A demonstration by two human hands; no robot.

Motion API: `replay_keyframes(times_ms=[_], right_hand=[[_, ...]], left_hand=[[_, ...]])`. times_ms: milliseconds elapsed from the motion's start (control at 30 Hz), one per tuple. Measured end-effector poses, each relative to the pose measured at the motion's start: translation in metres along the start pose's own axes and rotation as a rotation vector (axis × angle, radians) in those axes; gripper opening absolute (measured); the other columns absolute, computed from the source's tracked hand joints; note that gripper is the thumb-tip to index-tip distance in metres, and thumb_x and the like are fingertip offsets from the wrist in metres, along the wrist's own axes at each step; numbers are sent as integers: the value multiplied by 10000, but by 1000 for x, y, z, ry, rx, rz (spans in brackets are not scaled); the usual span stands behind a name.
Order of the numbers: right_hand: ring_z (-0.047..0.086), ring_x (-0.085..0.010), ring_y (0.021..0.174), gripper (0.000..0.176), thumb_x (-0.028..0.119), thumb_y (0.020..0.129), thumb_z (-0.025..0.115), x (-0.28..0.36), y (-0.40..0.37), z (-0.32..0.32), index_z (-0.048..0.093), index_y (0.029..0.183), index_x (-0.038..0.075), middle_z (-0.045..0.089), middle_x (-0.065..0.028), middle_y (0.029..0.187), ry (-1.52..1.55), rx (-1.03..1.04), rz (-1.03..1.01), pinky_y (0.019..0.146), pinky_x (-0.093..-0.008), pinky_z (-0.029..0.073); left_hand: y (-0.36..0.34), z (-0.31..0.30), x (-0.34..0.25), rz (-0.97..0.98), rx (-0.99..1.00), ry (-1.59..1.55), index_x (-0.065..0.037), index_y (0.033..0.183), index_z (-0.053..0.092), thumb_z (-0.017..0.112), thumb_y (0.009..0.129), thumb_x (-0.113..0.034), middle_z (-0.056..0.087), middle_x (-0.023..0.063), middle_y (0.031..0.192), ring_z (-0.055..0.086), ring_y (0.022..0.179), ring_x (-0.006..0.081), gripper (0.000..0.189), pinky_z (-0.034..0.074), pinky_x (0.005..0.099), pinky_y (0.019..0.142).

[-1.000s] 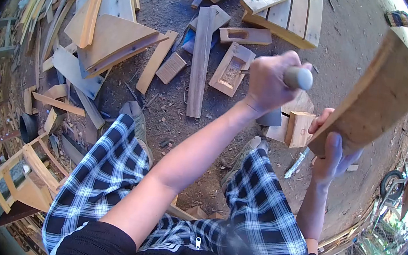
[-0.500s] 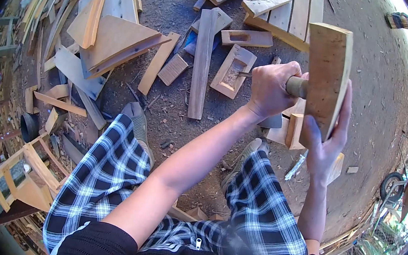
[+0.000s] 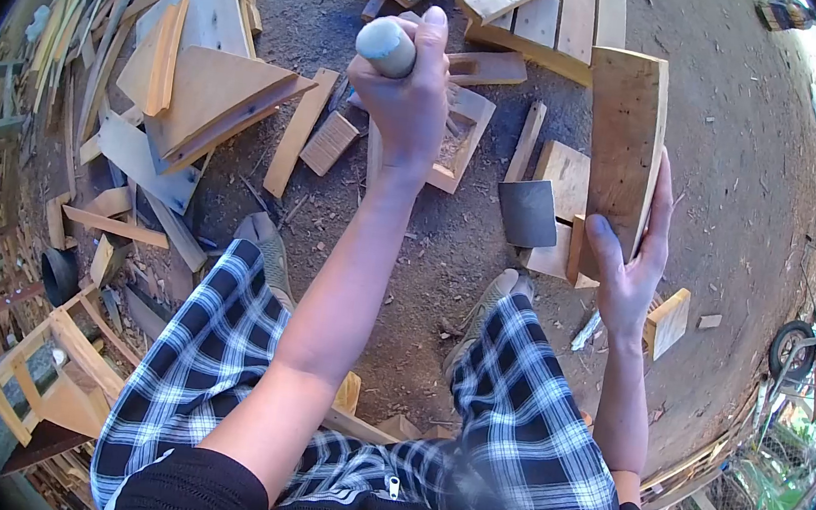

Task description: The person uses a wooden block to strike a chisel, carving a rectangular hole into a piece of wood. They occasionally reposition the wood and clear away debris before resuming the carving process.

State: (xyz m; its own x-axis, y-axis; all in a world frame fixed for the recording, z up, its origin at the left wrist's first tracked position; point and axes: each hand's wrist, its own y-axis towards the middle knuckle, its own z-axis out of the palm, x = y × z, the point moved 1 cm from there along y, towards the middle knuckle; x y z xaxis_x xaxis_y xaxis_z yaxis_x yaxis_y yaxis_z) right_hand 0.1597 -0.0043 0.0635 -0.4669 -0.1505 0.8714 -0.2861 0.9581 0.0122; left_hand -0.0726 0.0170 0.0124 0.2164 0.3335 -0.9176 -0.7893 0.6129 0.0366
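My left hand (image 3: 407,104) is raised in front of me, its fingers wrapped round a tool's pale, round-ended handle (image 3: 385,47). The butt of that handle faces up towards me, and the tool's other end is hidden behind the hand. At the right, my right hand (image 3: 636,266) grips the lower end of a thick wooden block (image 3: 621,148) standing upright, with the thumb on the near face and fingers along the right edge. Behind my left hand lies a hollowed wooden block (image 3: 464,131), partly covered. A dark square metal plate (image 3: 528,214) rests beside more wood blocks (image 3: 564,177).
Boards (image 3: 215,97) are stacked on the ground at left, near long thin strips (image 3: 113,20). A slatted wooden piece (image 3: 565,21) lies at the top. A small wooden frame (image 3: 64,357) stands lower left. A wheel (image 3: 793,351) shows at the right edge.
My left hand has swung left and up, away from the wooden block, still gripping the handle. My right hand keeps its hold on the block. The metal plate is now uncovered.
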Motion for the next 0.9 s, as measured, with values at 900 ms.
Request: replay_keyframes(times_ms=[900], right_hand=[[589, -191, 691, 759, 280, 791, 657, 29, -4, -19, 335, 1442, 61, 552, -144, 1026, 304, -165, -120, 585, -307, 505]], left_hand=[[-60, 39, 22, 348, 418, 348, -56, 693, 572, 719, 848, -146, 586, 28, 575, 568, 519, 63, 231, 430, 222, 464]])
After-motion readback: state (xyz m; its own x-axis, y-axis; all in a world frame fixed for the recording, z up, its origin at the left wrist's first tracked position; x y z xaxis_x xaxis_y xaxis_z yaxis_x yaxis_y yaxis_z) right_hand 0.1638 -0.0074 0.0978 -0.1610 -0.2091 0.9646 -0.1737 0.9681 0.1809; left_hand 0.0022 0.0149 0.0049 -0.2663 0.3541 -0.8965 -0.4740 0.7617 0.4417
